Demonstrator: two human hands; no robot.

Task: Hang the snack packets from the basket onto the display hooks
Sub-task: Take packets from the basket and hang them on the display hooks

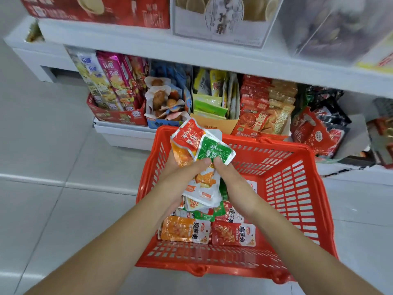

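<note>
I am at the picking step. In the middle of the frame my left hand (180, 173) grips a bunch of snack packets (187, 135) above the red basket (297, 188), and my right hand (231, 182) pinches the green packet (214, 151) on top. Other loose packets (232, 234) lie below in the basket. No hooks are in view, so next I probably must find one.

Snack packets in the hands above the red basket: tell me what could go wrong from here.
1. The left hand grips several packets fanned loosely; the red-and-white snack packet on top could slip and miss the red plastic basket.
2. The right hand only pinches the edge of the green snack packet; tugging it might drag others out.
</note>
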